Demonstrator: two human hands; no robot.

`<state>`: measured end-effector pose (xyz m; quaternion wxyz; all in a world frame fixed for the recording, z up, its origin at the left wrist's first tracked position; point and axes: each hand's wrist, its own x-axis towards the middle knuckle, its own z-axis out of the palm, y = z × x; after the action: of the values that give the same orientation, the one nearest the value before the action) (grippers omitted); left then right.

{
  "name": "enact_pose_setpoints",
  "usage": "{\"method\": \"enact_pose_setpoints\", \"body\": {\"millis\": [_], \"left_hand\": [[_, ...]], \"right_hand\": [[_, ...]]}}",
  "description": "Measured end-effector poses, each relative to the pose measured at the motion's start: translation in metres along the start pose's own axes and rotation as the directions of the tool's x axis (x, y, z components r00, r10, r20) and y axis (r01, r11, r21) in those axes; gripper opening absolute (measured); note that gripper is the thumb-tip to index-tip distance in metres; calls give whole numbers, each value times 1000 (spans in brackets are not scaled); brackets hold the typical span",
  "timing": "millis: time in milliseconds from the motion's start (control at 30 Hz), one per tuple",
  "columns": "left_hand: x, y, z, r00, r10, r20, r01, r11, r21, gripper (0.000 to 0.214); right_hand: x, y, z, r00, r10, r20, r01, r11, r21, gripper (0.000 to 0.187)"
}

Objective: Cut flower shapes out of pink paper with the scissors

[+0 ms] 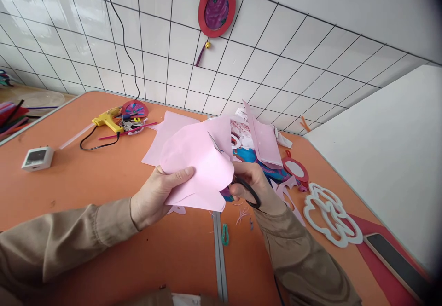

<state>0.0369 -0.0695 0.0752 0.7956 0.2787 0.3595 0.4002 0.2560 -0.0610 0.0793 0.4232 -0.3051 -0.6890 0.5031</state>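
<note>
My left hand (pixel 157 195) pinches a sheet of pink paper (pixel 198 165) at its lower left edge and holds it up above the orange table (pixel 103 204). My right hand (pixel 253 184) grips black-handled scissors (pixel 247 191). Their blades (pixel 214 144) poke up through the paper near its middle. Part of my right hand is hidden behind the sheet.
More pink sheets (pixel 165 133) and coloured scraps lie behind. A yellow glue gun (pixel 105 119) with a black cord sits at the back left, beside a small white device (pixel 37 158). White cut-out shapes (pixel 329 214) and a phone (pixel 397 262) lie right. A red round ornament (pixel 217 9) hangs on the tiled wall.
</note>
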Motion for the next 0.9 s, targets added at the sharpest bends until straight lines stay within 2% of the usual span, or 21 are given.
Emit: {"method": "enact_pose_setpoints", "body": {"millis": [333,900], "left_hand": [[-3,-3,3,1000,20,-9,-20,999,-29,44],[-3,-6,3,998,45,-39,-49,994,-94,37]], "right_hand": [[0,2,3,1000,6,-9,-6,1000,8,44],[1,0,2,999,-36,-4,35,999,-37,42]]}}
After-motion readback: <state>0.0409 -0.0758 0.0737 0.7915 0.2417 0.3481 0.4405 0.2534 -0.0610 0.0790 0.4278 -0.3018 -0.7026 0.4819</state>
